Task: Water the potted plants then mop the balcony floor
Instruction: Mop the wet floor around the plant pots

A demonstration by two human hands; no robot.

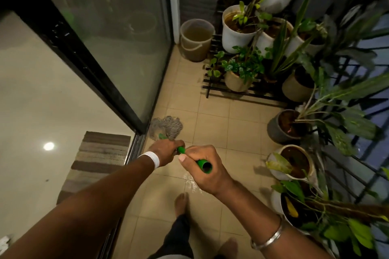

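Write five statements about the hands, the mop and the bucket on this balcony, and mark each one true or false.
1. Both the left hand and the right hand grip the green mop handle. True.
2. The mop head lies on the striped rug. False: it rests on the tiled floor, beside the sliding door.
3. The bucket stands in the far corner, next to the plant rack. True.
4. The person wears shoes. False: the feet are bare.
5. A metal bangle sits on the left wrist. False: that wrist has a white band; the metal bangle is on the right wrist.
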